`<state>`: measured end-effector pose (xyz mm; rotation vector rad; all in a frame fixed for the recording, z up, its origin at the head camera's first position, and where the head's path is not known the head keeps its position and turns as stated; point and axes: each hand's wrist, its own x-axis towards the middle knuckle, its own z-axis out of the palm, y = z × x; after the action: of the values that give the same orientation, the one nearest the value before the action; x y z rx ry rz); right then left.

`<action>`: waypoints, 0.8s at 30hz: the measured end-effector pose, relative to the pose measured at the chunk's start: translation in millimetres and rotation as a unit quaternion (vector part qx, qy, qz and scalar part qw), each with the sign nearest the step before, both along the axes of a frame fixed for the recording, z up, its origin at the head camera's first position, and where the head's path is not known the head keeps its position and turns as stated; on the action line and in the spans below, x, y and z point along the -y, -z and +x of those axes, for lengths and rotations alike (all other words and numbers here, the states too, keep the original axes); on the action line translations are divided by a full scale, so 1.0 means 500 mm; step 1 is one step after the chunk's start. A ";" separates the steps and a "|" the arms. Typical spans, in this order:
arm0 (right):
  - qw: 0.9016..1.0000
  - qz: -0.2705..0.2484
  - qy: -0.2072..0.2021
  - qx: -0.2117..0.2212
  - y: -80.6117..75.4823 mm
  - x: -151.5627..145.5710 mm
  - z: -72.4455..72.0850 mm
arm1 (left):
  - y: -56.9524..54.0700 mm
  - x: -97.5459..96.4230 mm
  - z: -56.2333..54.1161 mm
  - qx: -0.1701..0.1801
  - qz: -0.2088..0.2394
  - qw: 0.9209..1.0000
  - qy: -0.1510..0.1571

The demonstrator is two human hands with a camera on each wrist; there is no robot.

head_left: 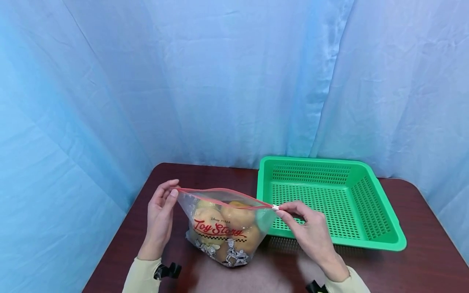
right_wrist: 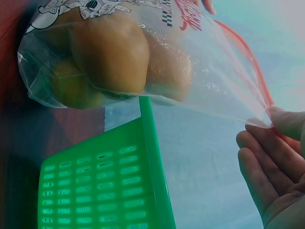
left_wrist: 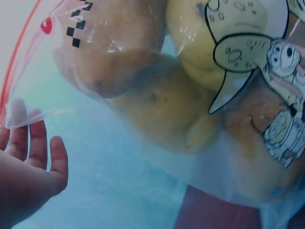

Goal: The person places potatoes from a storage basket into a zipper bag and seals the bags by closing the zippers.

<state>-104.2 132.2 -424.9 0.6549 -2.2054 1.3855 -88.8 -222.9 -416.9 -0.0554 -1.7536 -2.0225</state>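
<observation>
A clear zip bag (head_left: 234,232) printed with red "Toy Story" lettering and cartoon figures hangs between the two hands. Inside are several rounded yellow-brown fruits or vegetables (left_wrist: 114,52) whose exact kind I cannot tell. Its red-edged mouth gapes in the middle. With thumb and fingers my left hand (head_left: 160,221) pinches the left corner of that edge. At the opposite corner, beside the white slider (head_left: 275,207), my right hand (head_left: 311,232) pinches the bag; its other fingers are partly bent in the right wrist view. Whether the bag's base touches the table is unclear.
Behind and right of the bag, a green perforated plastic basket (head_left: 373,244) stands on the dark reddish-brown table (head_left: 421,228). Light blue curtains (head_left: 220,81) hang behind the table and at its sides.
</observation>
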 end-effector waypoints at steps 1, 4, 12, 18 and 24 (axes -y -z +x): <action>1.000 -0.004 0.000 -0.004 0.001 0.000 0.000 | -0.003 -0.003 -0.002 -0.011 -0.014 1.000 -0.004; 1.000 0.001 0.001 -0.028 0.002 -0.001 -0.001 | -0.017 -0.019 -0.006 -0.068 -0.072 0.994 -0.047; 0.999 0.019 -0.006 -0.046 0.008 -0.010 -0.008 | -0.087 -0.112 -0.013 -0.266 -0.287 0.903 -0.175; 0.998 0.012 -0.013 -0.057 0.007 -0.007 -0.008 | -0.106 -0.195 -0.021 -0.328 -0.444 0.828 -0.096; 0.998 0.012 -0.021 -0.064 0.009 0.001 -0.008 | -0.108 -0.253 -0.020 -0.289 -0.604 0.743 -0.020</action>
<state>-108.1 131.5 -429.4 0.7813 -2.1208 1.3023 -98.9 -96.4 -363.0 -0.9118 -2.1969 -0.3898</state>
